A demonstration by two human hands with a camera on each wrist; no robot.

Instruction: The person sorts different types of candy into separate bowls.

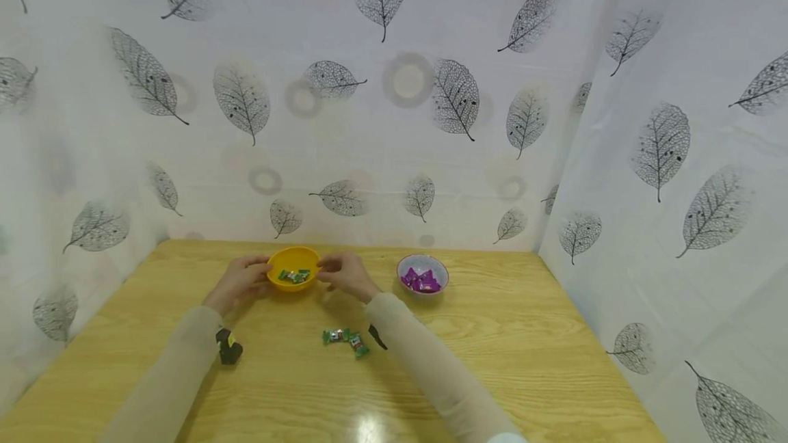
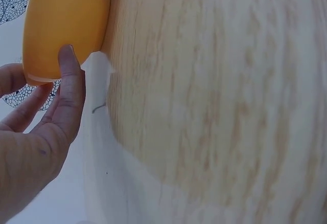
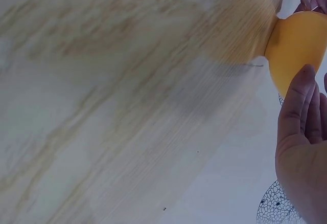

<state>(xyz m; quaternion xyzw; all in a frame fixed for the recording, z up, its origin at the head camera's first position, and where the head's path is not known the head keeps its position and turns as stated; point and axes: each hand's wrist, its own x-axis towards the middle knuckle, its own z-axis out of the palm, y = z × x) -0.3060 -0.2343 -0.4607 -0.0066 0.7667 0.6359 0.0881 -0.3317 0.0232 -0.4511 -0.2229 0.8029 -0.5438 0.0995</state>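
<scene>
A yellow bowl (image 1: pixel 294 255) stands near the far edge of the table, with several green-wrapped candies (image 1: pixel 294 277) inside it. My left hand (image 1: pixel 242 280) pinches its left rim; in the left wrist view the thumb (image 2: pixel 69 63) lies against the bowl's outer wall. On the opposite side my right hand (image 1: pixel 349 275) holds the right rim. The right wrist view shows that thumb (image 3: pixel 299 93) along the outside of the bowl (image 3: pixel 296 45), the other fingers partly hidden behind it. Two green-wrapped candies (image 1: pixel 336 336) lie on the table between the forearms.
To the right of the right hand stands a whitish bowl (image 1: pixel 403 266) with a reddish rim, holding purple-wrapped candies (image 1: pixel 423 282). The wooden table (image 1: pixel 492 347) meets a leaf-patterned white curtain (image 1: pixel 369 156) at the back and sides.
</scene>
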